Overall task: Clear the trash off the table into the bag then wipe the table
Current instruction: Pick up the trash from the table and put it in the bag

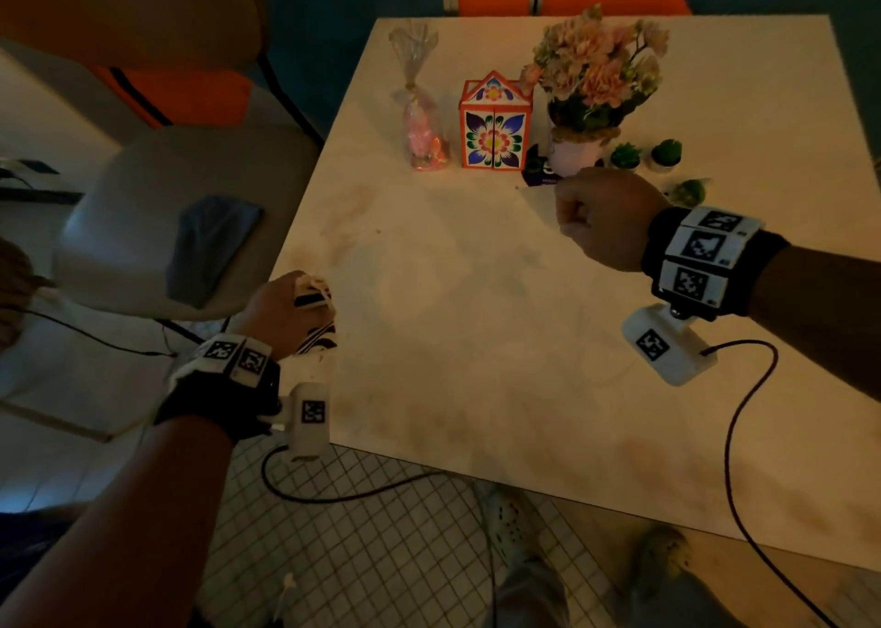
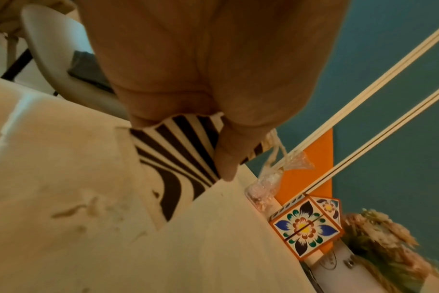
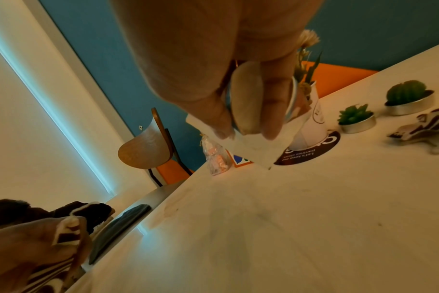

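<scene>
Presently, the left hand (image 1: 281,312) grips the striped bag (image 2: 178,158) at the table's (image 1: 476,341) left edge, while the right hand (image 1: 603,217) pinches a white paper scrap (image 3: 258,146) above the far side.

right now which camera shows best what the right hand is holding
The right wrist view: the right hand pinches a white scrap of paper, with the fingers curled round something round. The head view shows only the back of the fist and a thin paper edge. The left wrist view shows none of it.
</scene>
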